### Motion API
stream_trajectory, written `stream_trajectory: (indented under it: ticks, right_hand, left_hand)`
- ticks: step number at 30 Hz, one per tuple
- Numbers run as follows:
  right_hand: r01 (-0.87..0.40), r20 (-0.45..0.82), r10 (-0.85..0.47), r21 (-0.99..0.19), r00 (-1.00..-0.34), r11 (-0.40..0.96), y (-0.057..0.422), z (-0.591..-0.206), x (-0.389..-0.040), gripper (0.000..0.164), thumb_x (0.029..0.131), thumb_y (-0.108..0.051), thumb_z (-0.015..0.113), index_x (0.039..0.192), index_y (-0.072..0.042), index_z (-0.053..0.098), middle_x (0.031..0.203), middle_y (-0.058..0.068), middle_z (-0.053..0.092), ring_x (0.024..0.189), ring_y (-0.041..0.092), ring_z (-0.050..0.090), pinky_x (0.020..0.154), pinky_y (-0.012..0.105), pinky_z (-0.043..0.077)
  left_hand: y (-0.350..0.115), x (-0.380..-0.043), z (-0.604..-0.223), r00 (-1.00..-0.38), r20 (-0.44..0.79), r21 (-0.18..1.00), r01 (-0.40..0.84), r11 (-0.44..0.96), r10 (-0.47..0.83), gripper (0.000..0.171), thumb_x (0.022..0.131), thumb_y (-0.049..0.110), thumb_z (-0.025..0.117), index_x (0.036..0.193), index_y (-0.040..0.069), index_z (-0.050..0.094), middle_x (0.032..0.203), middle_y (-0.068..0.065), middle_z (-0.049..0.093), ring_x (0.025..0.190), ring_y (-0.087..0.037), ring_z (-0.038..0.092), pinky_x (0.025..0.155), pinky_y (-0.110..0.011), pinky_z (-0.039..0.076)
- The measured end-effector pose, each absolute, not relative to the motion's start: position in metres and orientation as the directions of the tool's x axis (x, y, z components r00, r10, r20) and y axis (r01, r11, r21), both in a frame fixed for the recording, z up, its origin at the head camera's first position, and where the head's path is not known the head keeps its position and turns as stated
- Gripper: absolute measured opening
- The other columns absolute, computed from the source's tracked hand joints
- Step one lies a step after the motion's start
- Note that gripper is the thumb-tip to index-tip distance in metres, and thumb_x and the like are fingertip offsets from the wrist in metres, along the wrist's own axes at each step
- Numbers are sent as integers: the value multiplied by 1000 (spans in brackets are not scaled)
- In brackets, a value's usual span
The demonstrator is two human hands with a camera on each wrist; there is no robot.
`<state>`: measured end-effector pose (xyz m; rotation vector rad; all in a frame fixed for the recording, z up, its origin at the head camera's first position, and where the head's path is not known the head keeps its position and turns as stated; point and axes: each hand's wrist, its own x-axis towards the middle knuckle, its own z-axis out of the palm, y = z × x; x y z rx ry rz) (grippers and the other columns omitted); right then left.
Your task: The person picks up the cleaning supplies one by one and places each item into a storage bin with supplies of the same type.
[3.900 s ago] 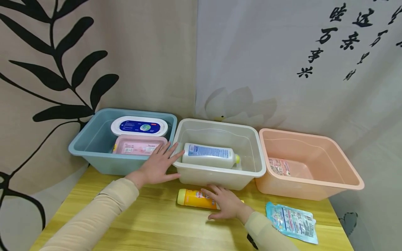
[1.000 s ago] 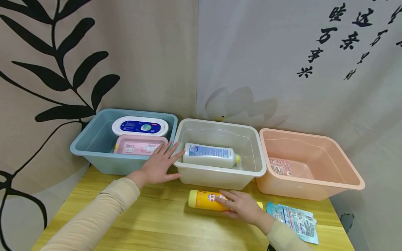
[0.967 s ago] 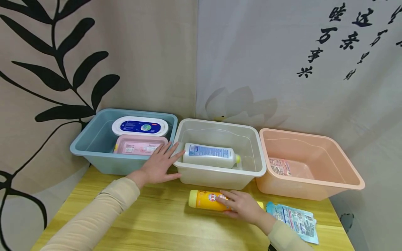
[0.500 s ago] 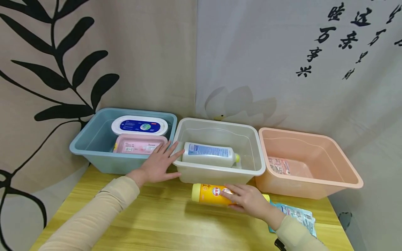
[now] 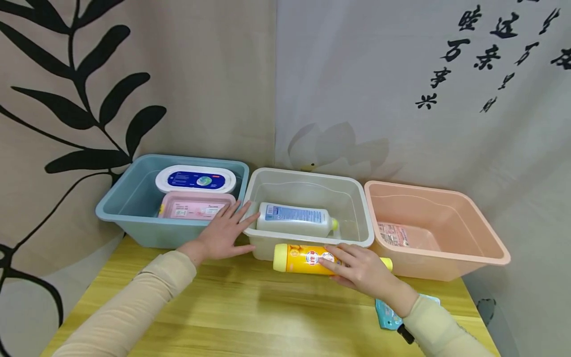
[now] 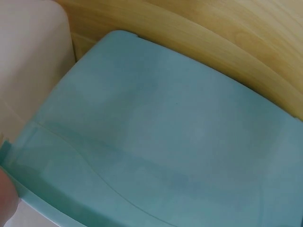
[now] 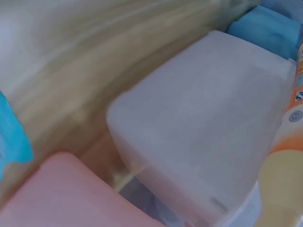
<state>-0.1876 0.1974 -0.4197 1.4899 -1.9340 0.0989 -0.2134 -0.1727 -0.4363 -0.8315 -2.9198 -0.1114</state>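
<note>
My right hand (image 5: 368, 270) grips a yellow bottle (image 5: 298, 259) with pale yellow ends, held sideways above the table before the white bin (image 5: 308, 171). Its cap end also shows at the right edge of the right wrist view. My left hand (image 5: 223, 234) rests with spread fingers on the neighbouring rims of the blue bin (image 5: 134, 218) and the white bin. Inside the white bin lies a white bottle (image 5: 294, 220) with a blue label and yellow-green cap. In the blue bin are a white oval wipes box (image 5: 196, 179) and a pink box (image 5: 196, 206).
A peach bin (image 5: 446, 225) with a pink-printed packet (image 5: 393, 234) stands at the right. A light blue pouch (image 5: 387, 316) lies on the wooden table (image 5: 214, 317), partly under my right forearm. Behind the bins hangs a printed curtain (image 5: 214, 89).
My right hand has slid the yellow bottle rightward, then lifted it off the table toward the white bin's front. The right forearm now covers much of the pouch. My left hand has stayed put.
</note>
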Motion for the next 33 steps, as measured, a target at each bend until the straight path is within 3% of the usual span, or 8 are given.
stream_trajectory:
  ticks: [6, 17, 27, 33]
  right_hand:
    - [-860, 592, -802, 362, -85, 359, 196, -402, -196, 35, 99, -37, 42, 115, -18, 68, 111, 10, 69, 83, 24, 67, 67, 34, 57]
    - [-846, 582, -802, 356, -133, 398, 196, -376, -216, 36, 98, -37, 46, 121, -16, 64, 117, 12, 66, 86, 29, 66, 72, 40, 57]
    - [-816, 601, -798, 442, -38, 372, 186, -364, -251, 37, 99, -37, 41, 114, -15, 67, 108, 12, 69, 81, 28, 66, 66, 38, 57]
    - [-824, 559, -827, 438, -65, 360, 181, -357, -271, 42, 99, -40, 38, 118, -15, 66, 110, 13, 68, 82, 28, 64, 67, 38, 57]
  left_hand:
    - [-172, -213, -435, -847, 123, 49, 525, 850, 517, 80, 84, 58, 55, 148, 18, 28, 156, -16, 19, 143, -40, 15, 115, -57, 12]
    - [-173, -214, -437, -849, 109, 45, 524, 850, 518, 82, 84, 62, 52, 150, 21, 23, 157, -14, 14, 144, -38, 11, 116, -55, 11]
    - [-173, -213, -440, -845, 119, 34, 528, 848, 521, 83, 83, 60, 54, 149, 21, 24, 157, -15, 17, 143, -40, 15, 115, -57, 13]
    - [-172, -212, -440, -840, 127, 45, 536, 843, 528, 83, 83, 60, 55, 149, 20, 25, 156, -16, 17, 143, -40, 14, 115, -57, 14]
